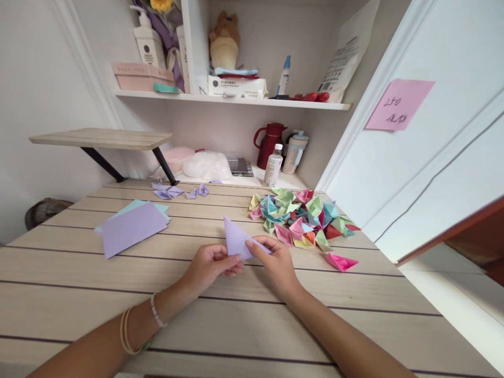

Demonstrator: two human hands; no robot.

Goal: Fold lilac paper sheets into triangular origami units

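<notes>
A purple sheet of paper [238,237], folded to a triangular shape, is held between both hands just above the table. My left hand [214,265] pinches its lower left edge between thumb and fingers. On the other side my right hand [273,257] grips it, thumb on top and fingers behind. Part of the paper is hidden by the fingers. To the right lies a pile of folded paper boats [299,215] in many colours, with a bright pink paper boat [342,262] apart from it. A stack of purple and light blue sheets [135,228] lies to the left.
Several small purple folded papers [169,192] lie at the table's back. A small raised wooden shelf [100,136] stands back left on black legs. Behind the table are a bottle [273,167], a red jug [271,144] and a tumbler [295,152].
</notes>
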